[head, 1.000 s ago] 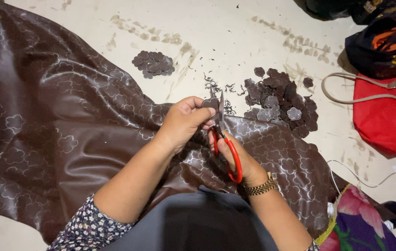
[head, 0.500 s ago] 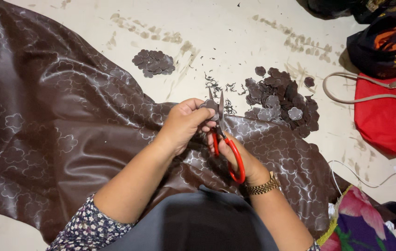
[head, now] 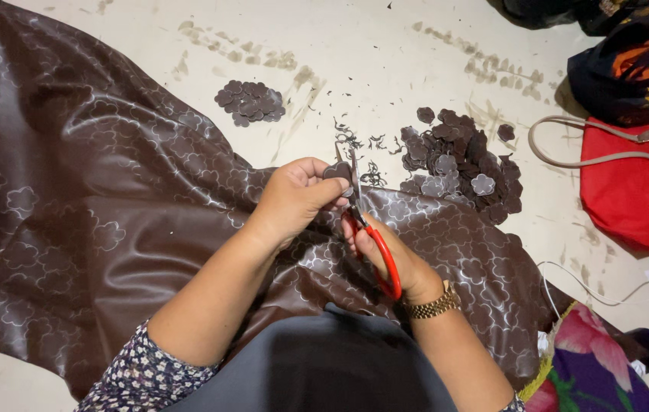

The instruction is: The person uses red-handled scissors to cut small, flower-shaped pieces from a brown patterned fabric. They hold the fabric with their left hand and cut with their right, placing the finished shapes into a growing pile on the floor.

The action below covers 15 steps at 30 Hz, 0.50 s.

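Brown, glossy fabric makes up the small cut piece (head: 337, 172) pinched between thumb and fingers of the left hand (head: 298, 200), held just above the large brown cloth (head: 96, 221) embossed with flower outlines. The red-handled scissors (head: 370, 240) sit in the right hand (head: 393, 263), whose grip is wrapped through the handles; the blades point up and meet the piece at its right edge. A gold wristwatch (head: 433, 307) circles the right wrist. The cloth spreads over the pale floor (head: 370, 61) from its left edge to the lap. Just beyond the hands lies a heap of cut flower shapes (head: 458, 164), with thin trimmings (head: 363, 145) scattered beside it. A smaller heap (head: 250, 102) lies farther left. A red bag (head: 633, 191) rests near the floor's right edge.
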Available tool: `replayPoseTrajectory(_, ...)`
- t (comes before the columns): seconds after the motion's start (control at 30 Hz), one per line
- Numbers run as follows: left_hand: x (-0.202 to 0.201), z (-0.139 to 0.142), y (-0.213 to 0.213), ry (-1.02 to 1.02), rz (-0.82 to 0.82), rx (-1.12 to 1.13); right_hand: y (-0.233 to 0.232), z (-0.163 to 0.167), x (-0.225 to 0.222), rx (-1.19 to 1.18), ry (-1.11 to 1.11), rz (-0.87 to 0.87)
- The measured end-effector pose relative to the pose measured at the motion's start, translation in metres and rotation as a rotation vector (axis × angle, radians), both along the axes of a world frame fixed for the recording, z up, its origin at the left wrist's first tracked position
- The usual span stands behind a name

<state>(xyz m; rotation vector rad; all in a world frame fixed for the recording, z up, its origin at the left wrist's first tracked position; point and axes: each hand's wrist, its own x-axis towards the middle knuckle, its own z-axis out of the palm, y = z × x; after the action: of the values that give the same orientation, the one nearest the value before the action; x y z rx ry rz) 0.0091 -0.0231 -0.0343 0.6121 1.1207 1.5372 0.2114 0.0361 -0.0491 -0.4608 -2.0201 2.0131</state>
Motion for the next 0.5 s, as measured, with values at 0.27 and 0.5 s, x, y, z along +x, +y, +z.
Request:
replayPoseTrajectory(0.27,0.003,0.010,-0.005,-0.068,0.009,-0.042,0.000,-0.001,-0.003,0.073,-0.009,-0.025)
replayPoseTrajectory(0.5,0.005,0.016,-0.005,-0.101,-0.070,-0.086,-0.006,0.003,-0.004,0.008,0.041,-0.056)
